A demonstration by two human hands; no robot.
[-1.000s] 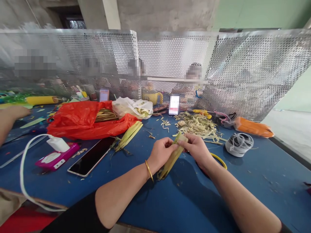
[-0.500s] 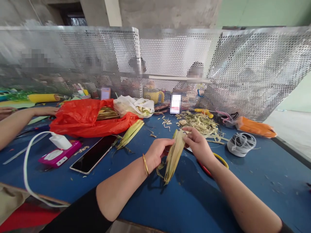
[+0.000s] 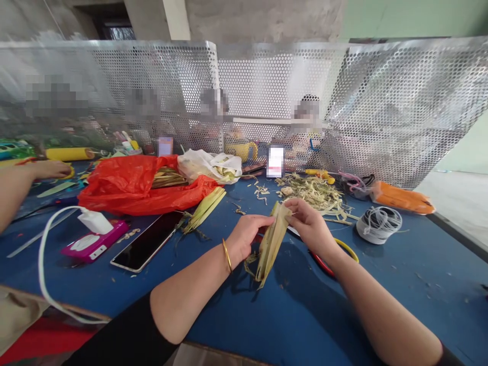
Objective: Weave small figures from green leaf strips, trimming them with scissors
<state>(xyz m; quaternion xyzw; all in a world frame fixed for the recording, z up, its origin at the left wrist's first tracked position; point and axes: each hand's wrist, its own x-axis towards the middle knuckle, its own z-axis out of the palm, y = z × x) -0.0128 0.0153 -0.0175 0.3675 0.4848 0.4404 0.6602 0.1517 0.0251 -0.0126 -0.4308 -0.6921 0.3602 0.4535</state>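
The left forearm (image 3: 190, 297) is covered near the elbow by a plain black sleeve (image 3: 125, 330), terminated in a curved hem. Below this hem, the forearm is exposed. The wrist above the left hand (image 3: 247, 235) is fitted with a thin, smooth, gold-coloured bangle (image 3: 227, 255). The right forearm (image 3: 381, 305) is exposed up to a dark cuff edge (image 3: 447, 356), by which the frame border is met. The right hand (image 3: 309, 223) and the left are both bare.
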